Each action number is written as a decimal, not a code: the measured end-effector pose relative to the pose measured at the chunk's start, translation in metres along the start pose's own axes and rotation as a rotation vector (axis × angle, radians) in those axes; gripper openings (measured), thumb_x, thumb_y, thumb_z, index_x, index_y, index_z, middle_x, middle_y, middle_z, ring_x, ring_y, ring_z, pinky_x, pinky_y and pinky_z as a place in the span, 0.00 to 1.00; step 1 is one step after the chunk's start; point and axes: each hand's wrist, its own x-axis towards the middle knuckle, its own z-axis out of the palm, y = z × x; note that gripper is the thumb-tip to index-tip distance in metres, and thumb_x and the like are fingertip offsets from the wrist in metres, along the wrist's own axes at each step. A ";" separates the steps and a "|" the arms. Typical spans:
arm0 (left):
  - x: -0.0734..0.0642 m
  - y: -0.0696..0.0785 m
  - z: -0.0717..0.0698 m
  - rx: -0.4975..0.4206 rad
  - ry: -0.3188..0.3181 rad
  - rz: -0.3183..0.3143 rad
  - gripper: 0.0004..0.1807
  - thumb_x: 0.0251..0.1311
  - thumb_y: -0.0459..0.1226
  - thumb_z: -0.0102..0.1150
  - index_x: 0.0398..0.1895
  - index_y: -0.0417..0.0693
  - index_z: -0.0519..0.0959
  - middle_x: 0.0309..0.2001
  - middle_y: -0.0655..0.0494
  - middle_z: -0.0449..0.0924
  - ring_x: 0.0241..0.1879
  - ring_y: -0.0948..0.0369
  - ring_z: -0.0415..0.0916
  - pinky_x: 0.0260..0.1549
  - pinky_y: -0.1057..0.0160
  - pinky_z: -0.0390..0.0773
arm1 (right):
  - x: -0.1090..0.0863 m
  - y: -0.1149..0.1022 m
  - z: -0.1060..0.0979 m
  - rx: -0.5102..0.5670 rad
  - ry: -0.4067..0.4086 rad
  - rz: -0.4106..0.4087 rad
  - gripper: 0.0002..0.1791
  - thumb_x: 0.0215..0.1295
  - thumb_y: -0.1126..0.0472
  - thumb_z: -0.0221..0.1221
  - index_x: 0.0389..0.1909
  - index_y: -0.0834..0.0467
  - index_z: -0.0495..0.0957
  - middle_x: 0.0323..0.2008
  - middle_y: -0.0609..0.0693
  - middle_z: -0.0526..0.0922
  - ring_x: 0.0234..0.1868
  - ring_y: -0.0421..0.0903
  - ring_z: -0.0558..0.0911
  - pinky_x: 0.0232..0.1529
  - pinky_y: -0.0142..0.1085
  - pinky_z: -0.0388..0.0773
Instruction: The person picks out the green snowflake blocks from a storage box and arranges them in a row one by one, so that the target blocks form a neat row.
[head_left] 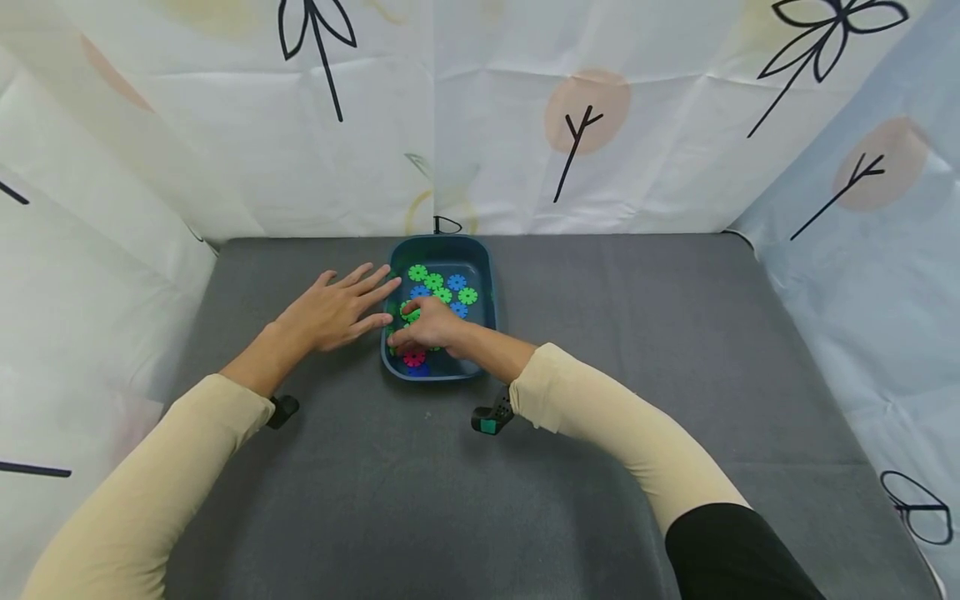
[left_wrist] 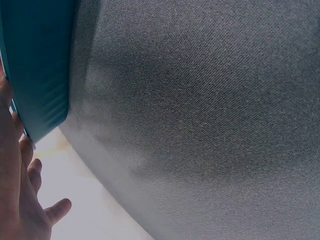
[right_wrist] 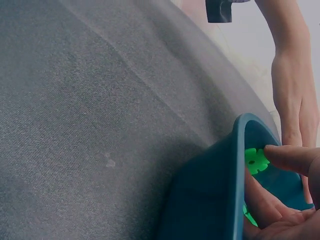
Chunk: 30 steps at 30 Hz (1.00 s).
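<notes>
A dark teal tray (head_left: 487, 283) holds several small notched snowflake discs. Green discs (head_left: 467, 296) and blue discs (head_left: 457, 282) lie in its far half, and a pinkish-red disc (head_left: 414, 358) is near the front. My right hand (head_left: 435, 325) reaches down into the tray. Its thumb and a finger bracket a green disc (right_wrist: 256, 161), the tips at opposite edges; the rim hides part of the finger. My left hand (head_left: 337, 312) lies spread at the tray's left rim, fingertips over the edge. In the left wrist view, its fingers line the tray wall (left_wrist: 40, 65).
The tray stands on a grey cloth-covered table (head_left: 637, 333) near its far edge. A white patterned curtain (head_left: 510, 167) rises behind and along both sides. Each wrist carries a small dark camera (head_left: 492, 417).
</notes>
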 end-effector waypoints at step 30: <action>0.000 0.002 0.001 0.024 0.001 -0.016 0.39 0.73 0.59 0.43 0.80 0.54 0.50 0.79 0.47 0.45 0.77 0.44 0.43 0.68 0.33 0.51 | -0.044 -0.013 -0.069 -0.306 0.029 -0.099 0.20 0.63 0.70 0.63 0.57 0.67 0.78 0.41 0.57 0.88 0.45 0.48 0.86 0.54 0.42 0.78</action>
